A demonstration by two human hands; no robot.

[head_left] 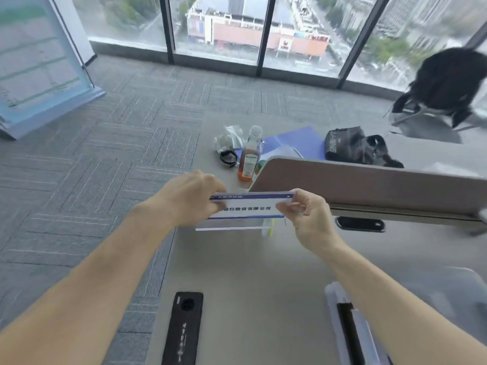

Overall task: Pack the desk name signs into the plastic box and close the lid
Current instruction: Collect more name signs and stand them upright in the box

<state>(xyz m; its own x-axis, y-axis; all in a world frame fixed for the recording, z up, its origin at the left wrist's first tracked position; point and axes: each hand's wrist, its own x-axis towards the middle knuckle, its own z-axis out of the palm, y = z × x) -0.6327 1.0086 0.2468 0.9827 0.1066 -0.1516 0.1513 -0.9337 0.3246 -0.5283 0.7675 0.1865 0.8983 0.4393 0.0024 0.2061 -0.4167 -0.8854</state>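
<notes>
A clear acrylic desk name sign [247, 210] with a white card, blue bands and dark printed characters is held level above the grey desk [250, 272]. My left hand [189, 198] grips its left end and my right hand [308, 214] pinches its right end. At the bottom right, under my right forearm, more signs [350, 325] lie stacked in what looks like a clear plastic box, mostly hidden and cut off by the frame edge. I see no lid.
A black phone [184, 327] lies at the desk's near left edge. Behind the sign stand a brown partition panel [369, 185], an orange drink bottle [249, 156], blue folders [295, 140], a black bag [350, 146] and a crumpled plastic wrapper [229, 138]. A black chair [445, 85] stands by the window.
</notes>
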